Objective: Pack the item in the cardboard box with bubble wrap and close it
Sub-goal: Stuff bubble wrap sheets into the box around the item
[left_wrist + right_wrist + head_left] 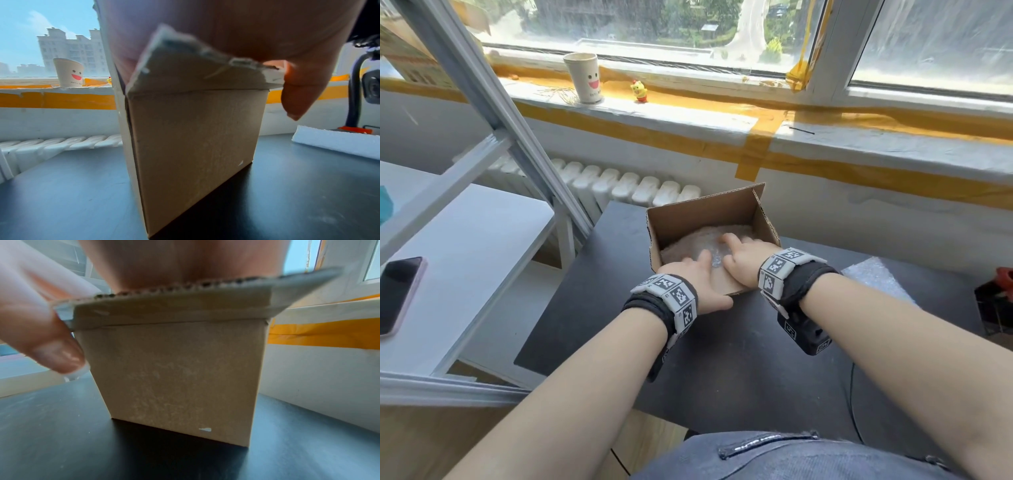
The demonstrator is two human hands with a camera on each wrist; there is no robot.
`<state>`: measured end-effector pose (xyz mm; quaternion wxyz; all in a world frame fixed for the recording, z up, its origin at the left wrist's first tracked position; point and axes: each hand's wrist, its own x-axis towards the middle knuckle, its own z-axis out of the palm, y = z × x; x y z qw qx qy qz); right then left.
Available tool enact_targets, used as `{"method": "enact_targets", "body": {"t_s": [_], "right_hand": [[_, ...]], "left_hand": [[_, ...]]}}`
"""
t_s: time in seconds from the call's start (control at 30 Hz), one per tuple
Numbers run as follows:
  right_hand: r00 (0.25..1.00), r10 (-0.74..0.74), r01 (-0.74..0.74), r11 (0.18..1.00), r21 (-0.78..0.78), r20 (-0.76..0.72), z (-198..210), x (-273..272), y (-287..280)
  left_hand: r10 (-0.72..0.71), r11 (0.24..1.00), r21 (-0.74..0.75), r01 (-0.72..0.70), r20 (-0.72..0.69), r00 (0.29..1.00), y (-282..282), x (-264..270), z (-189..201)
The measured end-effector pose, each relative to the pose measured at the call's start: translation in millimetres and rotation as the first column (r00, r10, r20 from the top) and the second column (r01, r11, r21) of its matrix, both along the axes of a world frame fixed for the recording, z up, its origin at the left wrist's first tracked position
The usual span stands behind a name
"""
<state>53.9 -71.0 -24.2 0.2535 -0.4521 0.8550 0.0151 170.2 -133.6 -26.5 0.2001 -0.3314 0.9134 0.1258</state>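
Note:
An open cardboard box (705, 212) stands on the black table (722, 342). Bubble wrap (685, 245) lies across its inside; I see no item under it. Both hands reach in over the near flap, which is bent outward under the palms. My left hand (698, 274) and right hand (743, 255) lie side by side with fingers stretched onto the wrap. In the left wrist view the palm rests on the flap (195, 69) and the thumb (298, 97) hangs free beside the box (189, 138). The right wrist view shows the same box (174, 369), with my right thumb (51, 345) outside it.
A second sheet of bubble wrap (873, 277) lies on the table to the right, and a red and black object (996, 301) sits at the right edge. A phone (397, 294) lies on the white shelf at left. A paper cup (583, 77) and a yellow toy (639, 90) stand on the windowsill.

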Motion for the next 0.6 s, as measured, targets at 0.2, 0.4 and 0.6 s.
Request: {"method": "enact_targets", "body": {"t_s": [0.2, 0.4, 0.6], "right_hand": [[1.000, -0.012, 0.011, 0.998, 0.055, 0.022, 0, 0, -4], [0.998, 0.002, -0.007, 0.996, -0.086, -0.063, 4, 10, 6], [0.951, 0.140, -0.169, 0.982, -0.083, -0.275, 5, 21, 19]], "left_hand": [[-0.014, 1.000, -0.026, 0.013, -0.028, 1.000, 4, 4, -5], [-0.015, 0.999, -0.048, 0.013, -0.043, 0.999, 4, 5, -7], [-0.022, 0.997, -0.072, 0.019, -0.042, 0.999, 3, 3, -8]]}}
